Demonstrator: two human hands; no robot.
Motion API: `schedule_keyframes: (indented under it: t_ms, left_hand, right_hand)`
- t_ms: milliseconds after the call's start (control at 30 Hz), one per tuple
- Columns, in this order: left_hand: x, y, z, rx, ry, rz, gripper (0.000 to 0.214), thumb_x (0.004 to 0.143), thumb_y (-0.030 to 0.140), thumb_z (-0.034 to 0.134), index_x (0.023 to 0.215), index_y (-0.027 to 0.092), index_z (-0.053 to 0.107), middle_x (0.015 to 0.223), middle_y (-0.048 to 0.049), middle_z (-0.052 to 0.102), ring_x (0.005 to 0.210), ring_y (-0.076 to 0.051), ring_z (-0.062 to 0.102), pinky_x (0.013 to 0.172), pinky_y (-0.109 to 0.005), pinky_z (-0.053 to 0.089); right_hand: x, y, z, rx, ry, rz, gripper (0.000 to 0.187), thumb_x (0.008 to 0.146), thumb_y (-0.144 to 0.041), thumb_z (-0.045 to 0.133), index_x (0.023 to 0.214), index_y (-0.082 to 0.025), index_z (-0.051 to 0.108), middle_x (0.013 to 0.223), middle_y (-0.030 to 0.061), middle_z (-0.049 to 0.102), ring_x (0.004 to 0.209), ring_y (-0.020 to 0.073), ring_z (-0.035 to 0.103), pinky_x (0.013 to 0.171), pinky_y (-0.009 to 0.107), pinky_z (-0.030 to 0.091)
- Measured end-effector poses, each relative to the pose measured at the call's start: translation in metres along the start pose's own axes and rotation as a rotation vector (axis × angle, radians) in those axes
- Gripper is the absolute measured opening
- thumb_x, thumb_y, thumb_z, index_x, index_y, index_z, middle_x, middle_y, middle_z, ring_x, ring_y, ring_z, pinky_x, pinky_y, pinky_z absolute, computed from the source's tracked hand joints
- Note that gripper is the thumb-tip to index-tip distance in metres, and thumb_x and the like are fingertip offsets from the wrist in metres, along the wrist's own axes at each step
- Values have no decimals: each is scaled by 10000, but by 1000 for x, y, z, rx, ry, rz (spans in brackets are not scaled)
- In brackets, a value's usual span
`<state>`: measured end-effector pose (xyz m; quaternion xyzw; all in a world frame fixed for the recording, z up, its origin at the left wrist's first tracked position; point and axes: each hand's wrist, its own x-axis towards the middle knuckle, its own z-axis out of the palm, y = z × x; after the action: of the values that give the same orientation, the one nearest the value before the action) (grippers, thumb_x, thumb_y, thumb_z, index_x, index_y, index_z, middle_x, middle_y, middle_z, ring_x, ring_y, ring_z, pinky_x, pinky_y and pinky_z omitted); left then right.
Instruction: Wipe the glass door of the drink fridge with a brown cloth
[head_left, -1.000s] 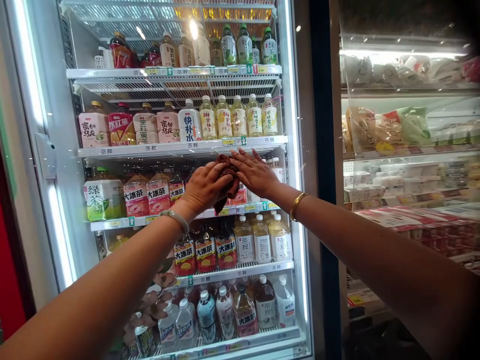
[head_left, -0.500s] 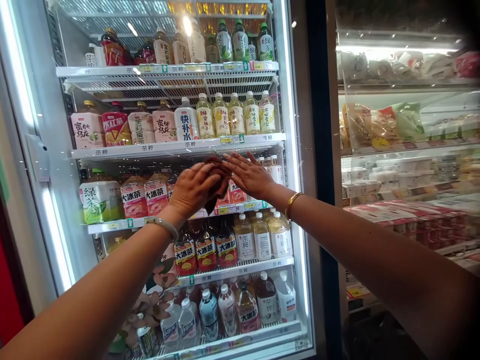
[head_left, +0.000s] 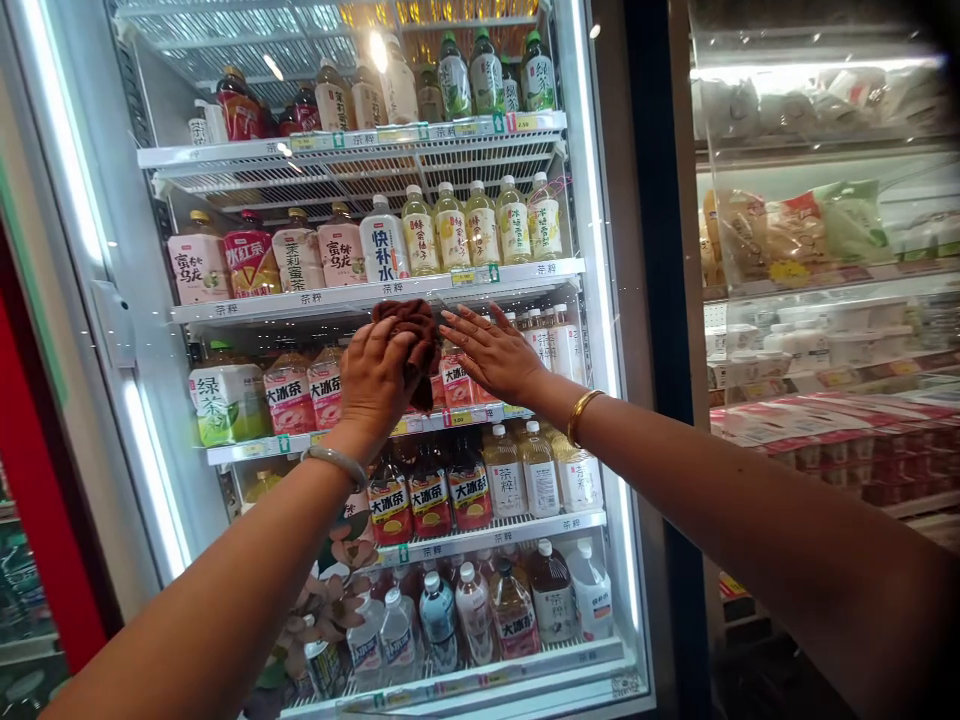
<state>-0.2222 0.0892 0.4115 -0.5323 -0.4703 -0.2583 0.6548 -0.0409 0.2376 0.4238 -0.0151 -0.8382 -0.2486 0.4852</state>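
Note:
A crumpled dark brown cloth [head_left: 417,330] is bunched in my left hand [head_left: 377,375], whose fingers curl over it in front of the glass door [head_left: 487,290] of a lit drinks cooler. To the right of the cloth, my right hand [head_left: 495,355] is spread out with fingers extended toward the glass and nothing in it. Through the door, bottled drinks stand behind both hands, among them pink-labelled bottles [head_left: 287,395] on the middle shelf. My hands partly hide that shelf.
Shelves of bottles fill the cooler, including dark tea bottles [head_left: 429,490] below my hands. A bright light strip [head_left: 604,250] runs down the right side. Farther right stands another chilled display with packaged goods [head_left: 795,235]. A red panel [head_left: 45,480] edges the left.
My left hand and the cloth have shifted apart from my right hand, toward the left of it. The right hand stays spread. The camera view has turned slightly left.

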Motion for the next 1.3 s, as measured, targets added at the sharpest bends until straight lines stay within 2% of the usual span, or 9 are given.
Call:
schedule_keyframes:
  t_ms: [133,200,400,600,767,833,1000,1200,1300]
  left_hand:
    - [-13,5,0,19,-103,305,274,975,261,589,1242,243,649,1431,-128,636,1352,-339,541,986,-484,514]
    - [-18,-5,-3,19,-137,356,301,961,246,602,1259,257,644,1446,-121,628,1358,-345,539,975,-484,519]
    - [-17,-35,-9,20,27,-110,387,905,321,682,1270,203,630,1431,-200,603,1330,-377,532,1069,-569,470]
    - [-32,-30,-9,-135,-220,320,322,938,212,603,1229,321,685,1422,-85,649,1347,-302,553,1046,-489,492]
    - [-33,-46,-13,-17,-24,-16,331,897,316,700,1219,244,663,1419,-159,613,1341,-343,531,1101,-543,466]
    - [-35,-40,-12,-13,-13,16,320,903,309,696,1212,240,658,1409,-160,615,1345,-346,522,1095,-541,471]
    - [-36,-34,-11,-55,-128,321,273,932,238,641,1203,264,658,1411,-125,630,1347,-318,528,1042,-477,507]
    - [-37,-47,-16,17,55,-127,371,870,320,725,1220,249,627,1363,-157,617,1269,-345,562,1064,-548,472]
    - [-45,-32,-13,-23,-53,79,326,894,316,697,1209,254,643,1381,-151,618,1290,-343,544,1057,-529,481]
  right_hand:
    - [5,-7,5,13,41,-15,505,1069,-325,362,1565,-263,426,1686,-19,342,1606,159,239,1373,497,59]
    - [3,-6,8,25,59,-35,493,1067,-332,369,1548,-266,455,1675,-15,367,1601,162,256,1373,505,61]
    - [-1,0,9,5,51,-27,474,1077,-354,350,1525,-268,478,1674,-18,373,1598,166,268,1369,526,72]
    - [10,-12,12,10,42,-32,498,1063,-335,379,1544,-234,459,1686,7,348,1608,192,243,1368,540,54]
    - [10,-19,14,12,19,-122,486,1067,-336,374,1538,-262,468,1692,-10,337,1610,174,230,1373,504,22]
    - [11,-20,15,11,30,-115,491,1067,-329,372,1546,-257,458,1694,-8,331,1612,176,224,1373,507,22]
    - [11,-25,20,14,48,-89,501,1077,-349,357,1557,-237,447,1685,6,351,1607,189,245,1375,509,44]
    - [2,-19,29,16,52,-96,539,1053,-306,421,1590,-298,378,1700,-20,305,1614,172,215,1374,519,34]
    - [4,-22,31,18,64,-57,526,1067,-317,367,1592,-283,375,1702,-22,297,1616,171,209,1371,528,4]
